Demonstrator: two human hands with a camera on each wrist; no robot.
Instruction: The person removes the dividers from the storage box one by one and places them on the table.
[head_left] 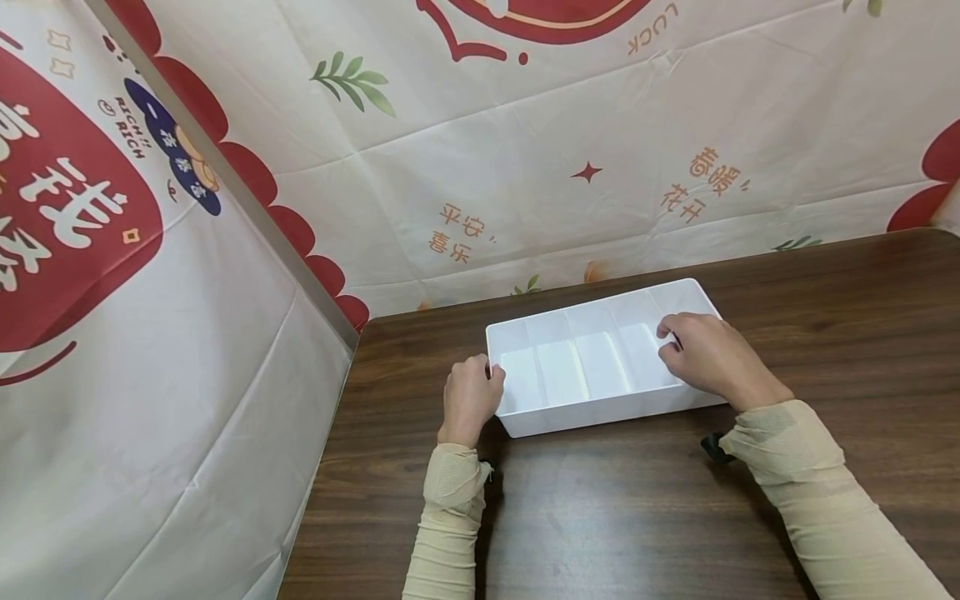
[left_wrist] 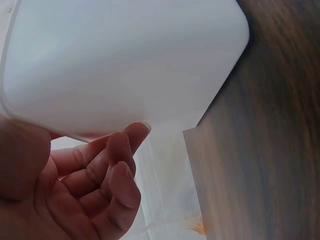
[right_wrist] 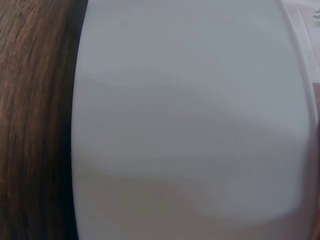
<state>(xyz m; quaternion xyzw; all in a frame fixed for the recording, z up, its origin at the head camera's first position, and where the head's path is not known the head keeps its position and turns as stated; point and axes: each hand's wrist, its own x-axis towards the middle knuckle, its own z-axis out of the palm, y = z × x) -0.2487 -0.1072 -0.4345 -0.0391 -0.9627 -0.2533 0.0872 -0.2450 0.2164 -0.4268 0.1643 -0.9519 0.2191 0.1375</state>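
Observation:
A long white open-topped plastic box point(head_left: 600, 411) sits on the brown wooden table with pale crosswise ridges on its floor. At its left end, my left hand point(head_left: 471, 390) pinches the wall, thumb over the rim. From the left wrist view, curled fingers point(left_wrist: 120, 165) lie against the outer side of that wall. My right hand point(head_left: 705, 354) grips the box's right end, with bent finger and thumb tips inside the rim. The right wrist view is nearly filled by the box's outer wall point(right_wrist: 185, 125), and the right fingers' contact there is hidden.
The wooden table point(head_left: 615, 500) runs around the box on all sides. A white printed cloth point(head_left: 555, 117) hangs right behind the table's far edge. Another printed cloth point(head_left: 217, 358) hangs along the left edge. A small black object point(head_left: 716, 450) shows under the right cuff.

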